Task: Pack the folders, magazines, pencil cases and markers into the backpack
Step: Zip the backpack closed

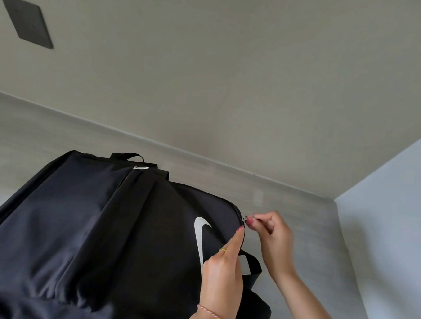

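Note:
A black backpack (102, 226) with a white swoosh logo (201, 237) lies flat on a grey surface, filling the lower left. My right hand (271, 239) pinches the silver zipper pull (244, 219) at the bag's right corner. My left hand (225, 266) rests on the fabric beside the zipper line, its index finger stretched toward the pull. A second zipper pull (140, 168) sits near the bag's far end. No folders, magazines, pencil cases or markers show; the bag's inside is hidden.
Black straps (253, 268) trail from the bag's right side under my wrists. The grey surface (296, 275) runs to a beige wall (209, 73) behind and a pale blue wall (397, 232) on the right. A dark wall plate (27, 21) sits upper left.

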